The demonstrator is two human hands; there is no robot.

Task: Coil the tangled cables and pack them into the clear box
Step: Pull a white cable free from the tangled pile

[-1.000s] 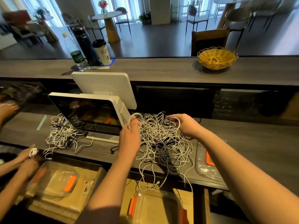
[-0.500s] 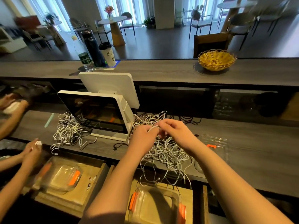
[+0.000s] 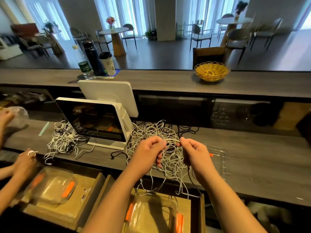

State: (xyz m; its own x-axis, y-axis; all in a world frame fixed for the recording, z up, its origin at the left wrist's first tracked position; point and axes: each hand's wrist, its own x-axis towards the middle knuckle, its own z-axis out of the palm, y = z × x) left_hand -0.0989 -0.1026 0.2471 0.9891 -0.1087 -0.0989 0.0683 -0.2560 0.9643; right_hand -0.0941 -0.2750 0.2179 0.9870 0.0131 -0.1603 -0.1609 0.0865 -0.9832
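Pinching one white cable strand (image 3: 172,140) between both hands' fingers (image 3: 161,143) above the tangled white cable heap (image 3: 151,132), just right of the white tilted point-of-sale screen (image 3: 96,121); bare grey wooden tabletop (image 3: 260,165) lies further right.

Little can be read here. The white paper cup (image 3: 107,64) with the black lid, standing on the raised table (image 3: 168,81) behind the white screen (image 3: 107,95), carries dark capital letters in two lines, roughly "ANYTI" over "NICE", cut off by the cup's curve. The clear bottle (image 3: 83,64) just beside the dark flask (image 3: 92,58) has a green label whose white writing is too blurred to make out.
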